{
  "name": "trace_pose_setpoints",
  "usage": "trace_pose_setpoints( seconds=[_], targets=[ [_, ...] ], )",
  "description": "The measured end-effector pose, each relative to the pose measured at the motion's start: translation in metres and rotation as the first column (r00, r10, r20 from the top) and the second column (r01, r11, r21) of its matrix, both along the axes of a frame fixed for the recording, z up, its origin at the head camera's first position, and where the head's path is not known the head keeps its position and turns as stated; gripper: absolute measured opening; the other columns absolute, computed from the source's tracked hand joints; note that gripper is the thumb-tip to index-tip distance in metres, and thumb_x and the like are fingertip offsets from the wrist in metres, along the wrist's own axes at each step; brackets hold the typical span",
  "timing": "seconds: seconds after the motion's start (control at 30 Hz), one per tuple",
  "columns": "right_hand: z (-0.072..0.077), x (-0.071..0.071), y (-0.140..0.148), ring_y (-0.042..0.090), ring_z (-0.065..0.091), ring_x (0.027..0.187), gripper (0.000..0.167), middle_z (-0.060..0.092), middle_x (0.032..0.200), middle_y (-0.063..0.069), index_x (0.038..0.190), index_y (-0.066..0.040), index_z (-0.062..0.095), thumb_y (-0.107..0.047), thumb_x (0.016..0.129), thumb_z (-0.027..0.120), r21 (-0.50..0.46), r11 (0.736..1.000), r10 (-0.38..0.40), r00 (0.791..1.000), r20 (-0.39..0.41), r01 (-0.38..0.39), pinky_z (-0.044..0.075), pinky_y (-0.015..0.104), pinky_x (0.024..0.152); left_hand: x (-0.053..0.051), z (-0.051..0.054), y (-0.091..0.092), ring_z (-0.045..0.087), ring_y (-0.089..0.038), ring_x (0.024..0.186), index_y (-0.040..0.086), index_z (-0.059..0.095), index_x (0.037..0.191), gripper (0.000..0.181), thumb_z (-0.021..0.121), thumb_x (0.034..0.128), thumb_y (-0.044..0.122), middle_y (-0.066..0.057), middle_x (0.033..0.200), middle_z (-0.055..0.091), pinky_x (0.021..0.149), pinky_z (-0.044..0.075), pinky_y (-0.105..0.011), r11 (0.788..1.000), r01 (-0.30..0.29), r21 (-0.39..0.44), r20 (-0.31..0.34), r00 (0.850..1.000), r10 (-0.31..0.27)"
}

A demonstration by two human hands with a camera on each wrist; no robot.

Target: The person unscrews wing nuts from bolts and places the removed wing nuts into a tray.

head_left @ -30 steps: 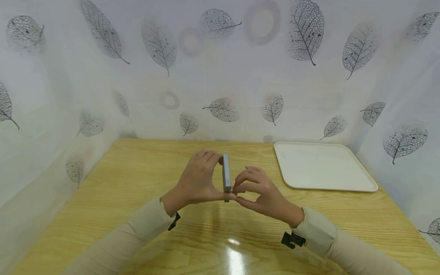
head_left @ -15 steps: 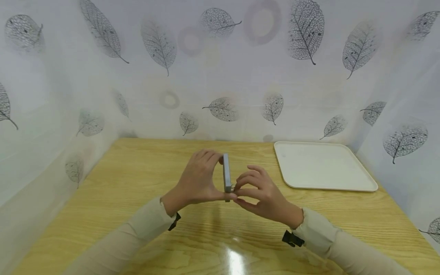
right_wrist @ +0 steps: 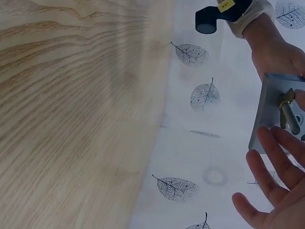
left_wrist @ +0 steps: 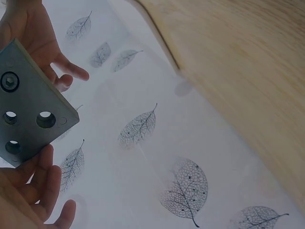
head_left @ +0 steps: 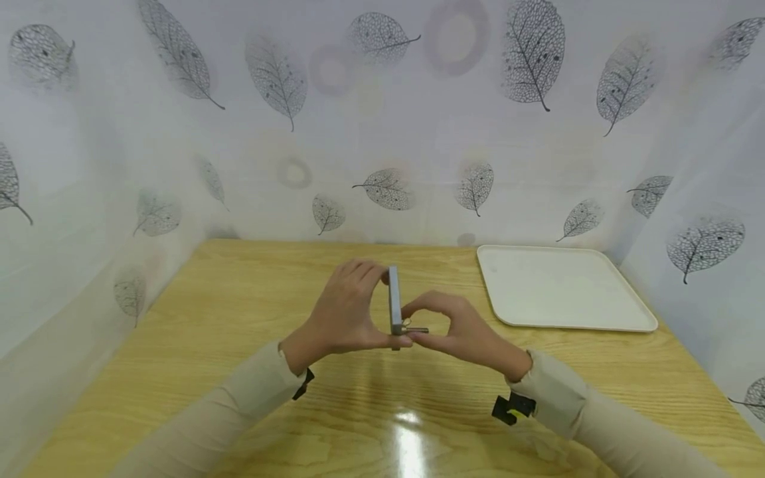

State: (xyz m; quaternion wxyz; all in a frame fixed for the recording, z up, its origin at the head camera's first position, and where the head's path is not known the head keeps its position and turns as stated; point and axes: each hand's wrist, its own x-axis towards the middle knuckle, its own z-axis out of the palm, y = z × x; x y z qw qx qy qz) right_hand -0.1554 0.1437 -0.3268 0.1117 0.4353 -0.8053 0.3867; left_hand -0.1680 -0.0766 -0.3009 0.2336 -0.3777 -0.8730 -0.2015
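A thick grey metal plate (head_left: 395, 302) stands on edge above the table. My left hand (head_left: 340, 312) grips it, fingers at the far edge and thumb at the near edge. The left wrist view shows several round holes in the plate (left_wrist: 28, 100) and a socket-like bolt head (left_wrist: 9, 82) in one. A threaded bolt (right_wrist: 290, 120) sticks out of the plate's other face with a brass-coloured wing nut (right_wrist: 286, 99) on it, close to the plate. My right hand (head_left: 469, 332) has thumb and index fingertips on either side of the wing nut; its other fingers (right_wrist: 259, 174) are spread.
A white rectangular tray (head_left: 568, 289) lies at the back right of the wooden table (head_left: 257, 285). Leaf-printed white cloth (head_left: 418, 133) hangs behind the table and along its sides. Black camera mounts (head_left: 514, 407) sit at both wrists.
The plate and left hand have hardly moved. My right hand's fingers have shifted around the wing nut: the index finger now arches above it, and the bolt's shank shows more.
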Motion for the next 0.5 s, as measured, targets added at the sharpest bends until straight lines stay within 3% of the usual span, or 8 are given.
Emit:
trace_pose_setpoints(
  seconds=[0.2, 0.5],
  targets=[
    [-0.0009, -0.0007, 0.0003, 0.014, 0.063, 0.097, 0.029, 0.068, 0.103, 0.001, 0.108, -0.011, 0.065, -0.014, 0.080, 0.074, 0.036, 0.999, 0.003, 1.000, -0.002, -0.003, 0.052, 0.032, 0.085, -0.0002, 0.0008, -0.0005, 0.052, -0.020, 0.097, 0.009, 0.057, 0.105, 0.080, 0.079, 0.0528, 0.065, -0.003, 0.098, 0.060, 0.090, 0.044, -0.040, 1.000, -0.008, 0.004, -0.001, 1.000, 0.008],
    [-0.0001, 0.0016, -0.0011, 0.014, 0.063, 0.097, 0.030, 0.068, 0.102, 0.001, 0.107, -0.010, 0.065, -0.014, 0.078, 0.076, 0.001, 1.000, 0.018, 0.999, -0.038, -0.018, 0.052, 0.030, 0.085, 0.0006, 0.0002, -0.0001, 0.052, -0.020, 0.096, 0.009, 0.057, 0.104, 0.079, 0.079, 0.0523, 0.065, -0.004, 0.097, 0.060, 0.089, 0.043, -0.040, 1.000, -0.012, 0.012, 0.016, 1.000, 0.011]
  ],
)
